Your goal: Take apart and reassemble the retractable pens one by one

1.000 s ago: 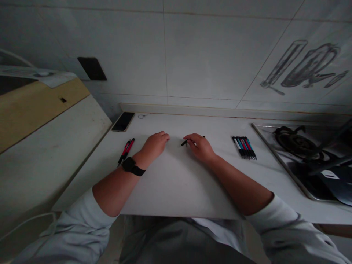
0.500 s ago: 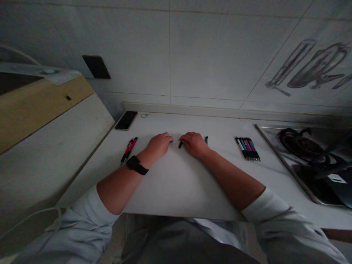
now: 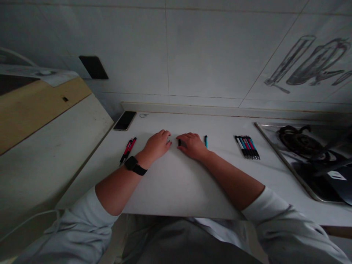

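Note:
Both of my hands rest on a white countertop (image 3: 176, 183), close together near its middle. My right hand (image 3: 191, 145) is curled, knuckles up, around a small dark pen part (image 3: 179, 142) that pokes out at its left side. A teal pen piece (image 3: 205, 141) lies just right of that hand. My left hand (image 3: 158, 143), with a black watch (image 3: 133, 165) on the wrist, has its fingers curled beside the dark part; what it holds is hidden. Two red and black pens (image 3: 128, 149) lie to the left. Several pens in a row (image 3: 246, 147) lie to the right.
A dark phone (image 3: 125, 120) lies at the back left corner of the counter. A gas hob with a black burner (image 3: 302, 146) fills the right side. A tiled wall stands behind, with a dark socket (image 3: 93, 67). A white and wooden appliance (image 3: 41, 121) stands at the left.
My right hand moved left toward my left hand. The pen it held shows now only as a short dark end by the fingers. A teal piece lies apart to its right.

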Motion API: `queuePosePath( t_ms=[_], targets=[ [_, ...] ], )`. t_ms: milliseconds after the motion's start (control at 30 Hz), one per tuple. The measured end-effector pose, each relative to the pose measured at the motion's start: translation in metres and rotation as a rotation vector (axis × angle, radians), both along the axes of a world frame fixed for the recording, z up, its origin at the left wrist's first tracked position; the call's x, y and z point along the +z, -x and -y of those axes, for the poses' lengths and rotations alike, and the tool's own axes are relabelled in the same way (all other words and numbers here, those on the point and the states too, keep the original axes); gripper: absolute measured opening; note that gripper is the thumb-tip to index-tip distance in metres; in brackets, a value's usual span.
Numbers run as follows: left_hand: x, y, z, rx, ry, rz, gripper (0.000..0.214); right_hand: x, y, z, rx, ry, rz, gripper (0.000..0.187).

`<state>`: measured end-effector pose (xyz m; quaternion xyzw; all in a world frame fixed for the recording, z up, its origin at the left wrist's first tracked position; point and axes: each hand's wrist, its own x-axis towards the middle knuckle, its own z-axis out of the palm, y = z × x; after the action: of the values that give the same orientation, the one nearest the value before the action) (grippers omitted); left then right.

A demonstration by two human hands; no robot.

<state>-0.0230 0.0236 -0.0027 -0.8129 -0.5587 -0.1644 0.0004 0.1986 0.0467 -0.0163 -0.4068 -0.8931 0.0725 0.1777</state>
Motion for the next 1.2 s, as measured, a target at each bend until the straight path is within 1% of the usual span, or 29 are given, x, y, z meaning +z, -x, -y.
queuePosePath(
  t_ms=[100, 200, 267, 433, 533, 633, 700, 733, 833, 900, 933, 967, 1033, 1200],
  targets=[
    [0.002, -0.001, 0.002, 0.028, -0.039, 0.04, 0.023, -0.002, 0.0, 0.001, 0.011, -0.001, -0.006, 0.04],
    [0.005, -0.001, 0.003, 0.017, -0.067, 0.074, 0.02, 0.001, -0.003, 0.004, 0.018, -0.031, -0.046, 0.04],
    [0.007, -0.002, 0.003, -0.008, -0.063, 0.082, 0.027, 0.006, -0.01, 0.006, -0.005, -0.053, -0.107, 0.038],
    [0.014, -0.002, 0.004, -0.061, -0.024, 0.132, 0.049, 0.024, -0.042, 0.008, -0.095, -0.116, -0.298, 0.026],
    [0.017, -0.002, 0.006, -0.073, -0.029, 0.185, 0.053, 0.038, -0.062, 0.013, -0.179, -0.16, -0.436, 0.024],
    [0.021, -0.002, 0.009, -0.141, -0.025, 0.22, 0.053, 0.051, -0.075, 0.025, -0.219, -0.111, -0.534, 0.026],
    [0.022, -0.003, 0.012, -0.235, 0.006, 0.218, 0.052, 0.056, -0.077, 0.035, -0.173, -0.041, -0.502, 0.03],
    [0.022, -0.004, 0.013, -0.287, 0.028, 0.207, 0.052, 0.058, -0.076, 0.04, -0.122, 0.013, -0.462, 0.032],
    [0.023, -0.007, 0.019, -0.418, 0.113, 0.134, 0.052, 0.056, -0.07, 0.052, 0.106, 0.23, -0.288, 0.034],
    [0.023, -0.01, 0.022, -0.462, 0.161, 0.081, 0.05, 0.051, -0.063, 0.056, 0.244, 0.351, -0.149, 0.034],
    [0.023, -0.011, 0.024, -0.47, 0.179, 0.063, 0.049, 0.048, -0.06, 0.057, 0.287, 0.389, -0.084, 0.033],
    [0.022, -0.012, 0.025, -0.473, 0.195, 0.05, 0.047, 0.044, -0.057, 0.058, 0.31, 0.412, -0.03, 0.033],
    [0.021, -0.014, 0.027, -0.478, 0.238, 0.029, 0.045, 0.038, -0.054, 0.058, 0.305, 0.425, 0.038, 0.032],
    [0.014, -0.016, 0.029, -0.496, 0.375, -0.001, 0.037, 0.03, -0.051, 0.058, 0.266, 0.387, 0.07, 0.029]
  ],
)
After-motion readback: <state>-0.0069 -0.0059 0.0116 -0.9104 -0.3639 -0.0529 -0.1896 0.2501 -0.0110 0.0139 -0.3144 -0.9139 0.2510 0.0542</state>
